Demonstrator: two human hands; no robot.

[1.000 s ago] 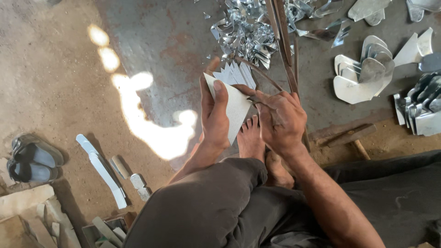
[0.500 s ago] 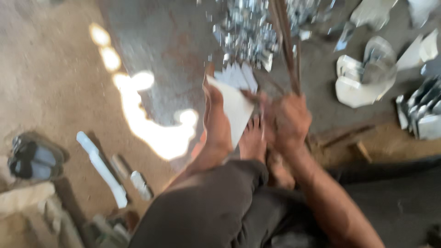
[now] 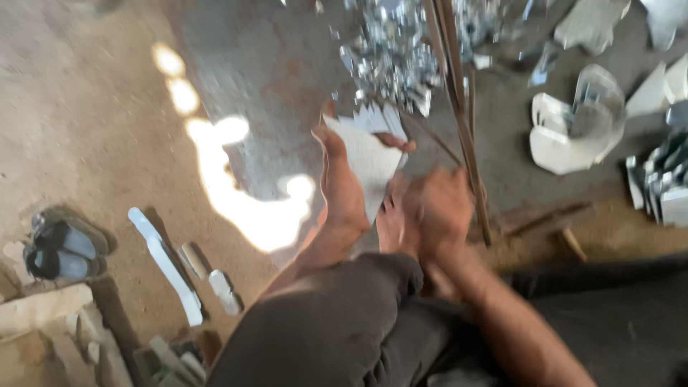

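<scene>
My left hand [image 3: 342, 183] grips a fanned stack of pale triangular sheet-metal pieces [image 3: 370, 154], thumb across the top. My right hand [image 3: 438, 211] is blurred beside it, close to a long thin metal rod [image 3: 459, 118] that runs up and away; I cannot tell whether it holds anything. My bare foot [image 3: 390, 222] rests between the two hands. My bent knee in dark trousers [image 3: 337, 337] fills the lower middle.
A pile of shiny metal scraps [image 3: 390, 61] lies beyond the hands on a grey metal sheet [image 3: 251, 79]. Cut white pieces [image 3: 573, 129] and stacked strips [image 3: 663, 186] lie at right. A pair of sandals [image 3: 61, 247] and flat metal strips [image 3: 166, 261] lie at left on dirt floor.
The right hand has slid down and away from the triangular stack, now blurred by motion. The left hand keeps its grip on the stack.
</scene>
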